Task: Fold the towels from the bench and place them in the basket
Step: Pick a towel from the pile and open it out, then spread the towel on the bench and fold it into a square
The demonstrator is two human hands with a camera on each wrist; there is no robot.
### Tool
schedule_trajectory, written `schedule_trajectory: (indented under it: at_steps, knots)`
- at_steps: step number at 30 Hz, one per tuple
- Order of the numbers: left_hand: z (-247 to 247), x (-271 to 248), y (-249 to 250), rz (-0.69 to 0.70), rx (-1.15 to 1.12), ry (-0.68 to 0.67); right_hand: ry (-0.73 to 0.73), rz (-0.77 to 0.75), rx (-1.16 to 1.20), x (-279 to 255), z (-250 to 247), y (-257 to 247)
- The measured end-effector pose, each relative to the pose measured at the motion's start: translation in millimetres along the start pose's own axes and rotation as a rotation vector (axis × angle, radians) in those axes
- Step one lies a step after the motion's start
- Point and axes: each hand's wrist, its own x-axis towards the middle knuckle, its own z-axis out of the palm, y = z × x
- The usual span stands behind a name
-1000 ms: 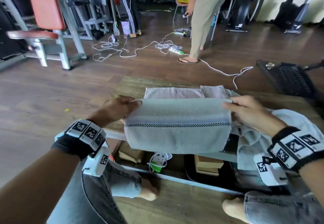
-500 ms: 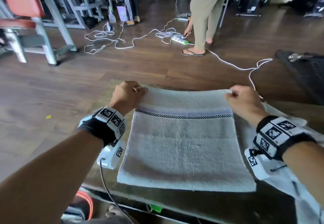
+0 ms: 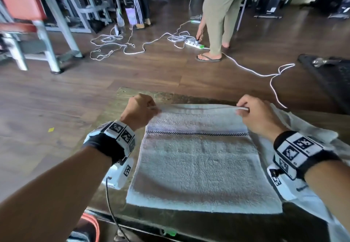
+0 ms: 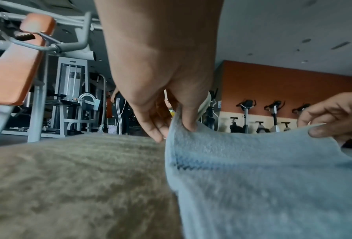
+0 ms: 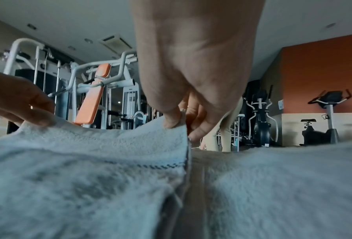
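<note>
Towel [image 3: 200,168] flat on surface [image 3: 121,97], centre frame; far corners pinched by left hand [image 3: 139,112] and right hand [image 3: 259,115]. No basket visible.

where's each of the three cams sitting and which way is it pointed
Head: above the bench, looking forward and down at the towel; shows both forearms, left hand and right hand.
Left wrist: low over the bench, looking along the left hand pinching the towel's far left corner; right hand at the edge.
Right wrist: low over the towel, right hand pinching the far right corner.
Shared: both wrist views show the towel, gym machines and orange wall.
</note>
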Motion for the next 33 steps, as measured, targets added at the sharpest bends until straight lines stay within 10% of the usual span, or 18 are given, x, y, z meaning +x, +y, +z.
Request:
schedule_trajectory:
  at_steps: [20,28,33]
  knots:
    - [-168.9,-145.2,114.1,0.145,-0.246,-0.031,0.105,-0.119,0.454,-159.5,-197.4,-50.6]
    - [-72.1,-116.4,109.0,0.036,-0.012,0.144,0.042,0.007,0.369,-145.4,-136.3,-24.9]
    - [-1.7,-137.2,130.0,0.263,-0.085,-0.083,-0.056,-0.033,0.327,-160.4,-93.0,-24.6]
